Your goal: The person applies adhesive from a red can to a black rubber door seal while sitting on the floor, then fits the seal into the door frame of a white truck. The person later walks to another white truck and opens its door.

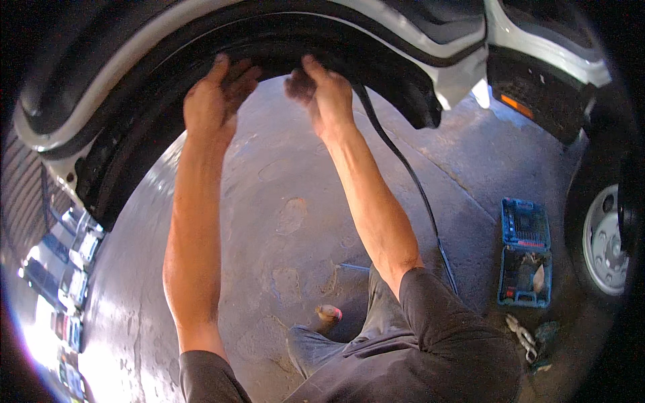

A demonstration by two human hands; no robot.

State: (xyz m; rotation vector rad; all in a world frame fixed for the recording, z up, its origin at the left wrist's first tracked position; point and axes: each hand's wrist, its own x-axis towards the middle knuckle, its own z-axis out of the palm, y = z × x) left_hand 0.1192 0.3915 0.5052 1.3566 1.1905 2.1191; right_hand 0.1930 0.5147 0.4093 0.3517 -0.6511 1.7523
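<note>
Holds left hand [213,101] and right hand [328,95] at curved black wheel-arch liner [282,46], upper centre; blurred, cannot tell grip. Has black hose [418,181] mid-right, open blue toolbox [525,247] lower right.

We find the strongest light at the left edge of the smooth grey floor [262,181], where white glare burns out detail and a sheen runs along that side. Toward the floor's right edge, the light turns dim and bluish, and the round black rubber tyre [576,225] sinks into deep shadow. We can make out little detail in the curved black wheel-arch liner [383,67]. Motion blur softens the fingers of the bare left hand [215,101] and the bare right hand [327,97]. Fisheye distortion bends straight lines near the rim, and we see black corners.
</note>
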